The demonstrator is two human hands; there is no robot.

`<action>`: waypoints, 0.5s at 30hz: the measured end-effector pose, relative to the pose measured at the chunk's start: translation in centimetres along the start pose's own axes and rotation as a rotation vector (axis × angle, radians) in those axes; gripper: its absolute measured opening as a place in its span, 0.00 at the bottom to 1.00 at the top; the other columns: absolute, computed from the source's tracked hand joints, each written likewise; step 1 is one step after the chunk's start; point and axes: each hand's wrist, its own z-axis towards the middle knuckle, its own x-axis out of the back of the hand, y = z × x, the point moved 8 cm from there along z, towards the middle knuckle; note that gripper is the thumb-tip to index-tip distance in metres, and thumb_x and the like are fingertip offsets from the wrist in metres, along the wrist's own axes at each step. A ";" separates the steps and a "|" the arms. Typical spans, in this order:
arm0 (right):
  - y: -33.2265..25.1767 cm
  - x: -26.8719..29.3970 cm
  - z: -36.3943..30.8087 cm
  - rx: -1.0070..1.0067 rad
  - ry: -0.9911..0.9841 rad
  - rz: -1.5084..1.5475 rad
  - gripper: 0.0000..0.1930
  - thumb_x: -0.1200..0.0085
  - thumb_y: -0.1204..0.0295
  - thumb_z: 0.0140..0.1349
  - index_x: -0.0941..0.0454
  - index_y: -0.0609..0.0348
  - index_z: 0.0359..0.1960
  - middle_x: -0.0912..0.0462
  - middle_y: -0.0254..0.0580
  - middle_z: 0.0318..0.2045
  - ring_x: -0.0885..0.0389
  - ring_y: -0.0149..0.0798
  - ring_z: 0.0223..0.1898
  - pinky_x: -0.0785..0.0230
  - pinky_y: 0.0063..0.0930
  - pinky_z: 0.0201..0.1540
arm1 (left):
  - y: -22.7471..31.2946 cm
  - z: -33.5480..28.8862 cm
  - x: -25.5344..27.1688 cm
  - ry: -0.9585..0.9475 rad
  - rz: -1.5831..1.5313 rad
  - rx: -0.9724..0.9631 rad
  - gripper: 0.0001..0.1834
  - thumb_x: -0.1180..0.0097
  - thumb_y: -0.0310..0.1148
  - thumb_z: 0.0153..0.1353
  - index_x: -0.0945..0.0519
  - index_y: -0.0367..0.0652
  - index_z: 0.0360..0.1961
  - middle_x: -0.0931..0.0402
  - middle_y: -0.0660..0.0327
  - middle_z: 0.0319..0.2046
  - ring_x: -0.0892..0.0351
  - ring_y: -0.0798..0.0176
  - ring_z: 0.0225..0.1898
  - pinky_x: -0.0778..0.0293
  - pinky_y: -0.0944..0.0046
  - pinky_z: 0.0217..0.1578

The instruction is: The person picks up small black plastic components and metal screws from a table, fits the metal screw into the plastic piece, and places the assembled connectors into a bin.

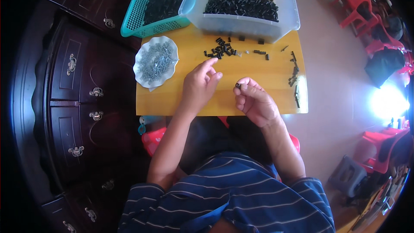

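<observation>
My right hand [257, 102] is closed, pinching a small black tubular piece [237, 85] between thumb and fingertips above the table's near part. My left hand [200, 84] reaches forward over the table, its thumb apart from the index finger and nothing visible between them. Its index fingertip comes close to a loose pile of short black tubular pieces [222, 49]; the frame does not show clearly whether it touches them. To the left of that hand, a white wavy-edged plate [140, 70] holds a heap of thin silvery metal pieces [156, 60], possibly springs.
At the table's far edge stand a green slotted basket [134, 16] and a translucent plastic bin [290, 4], both holding many black pieces. More dark pieces [294, 71] lie along the right edge of the wooden table [258, 70]. Dark drawers [71, 64] rise at the left; red chairs [354, 0] stand at the right.
</observation>
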 end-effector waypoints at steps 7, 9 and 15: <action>0.0 0.3 0.1 -0.003 0.034 0.018 0.05 0.44 0.70 0.73 0.22 0.55 0.45 0.16 0.34 0.37 0.22 0.25 0.30 0.25 0.21 0.36 | 0.6 1.6 -1.7 0.119 0.387 -0.214 0.23 0.35 0.30 0.62 0.20 0.41 0.59 0.18 0.54 0.39 0.16 0.51 0.34 0.21 0.53 0.36; 0.0 0.5 0.1 -0.001 0.033 0.026 0.05 0.44 0.70 0.73 0.22 0.55 0.45 0.16 0.34 0.36 0.21 0.25 0.30 0.24 0.21 0.37 | 0.6 1.8 -1.9 0.113 0.431 -0.221 0.23 0.35 0.30 0.62 0.20 0.41 0.59 0.18 0.55 0.38 0.16 0.51 0.34 0.21 0.53 0.36; 0.0 0.8 0.1 -0.007 0.056 0.024 0.07 0.43 0.70 0.71 0.23 0.55 0.46 0.19 0.35 0.38 0.24 0.28 0.32 0.28 0.23 0.37 | 0.7 1.3 -1.9 0.107 0.413 -0.264 0.19 0.36 0.29 0.62 0.18 0.41 0.55 0.19 0.55 0.35 0.16 0.52 0.34 0.21 0.54 0.35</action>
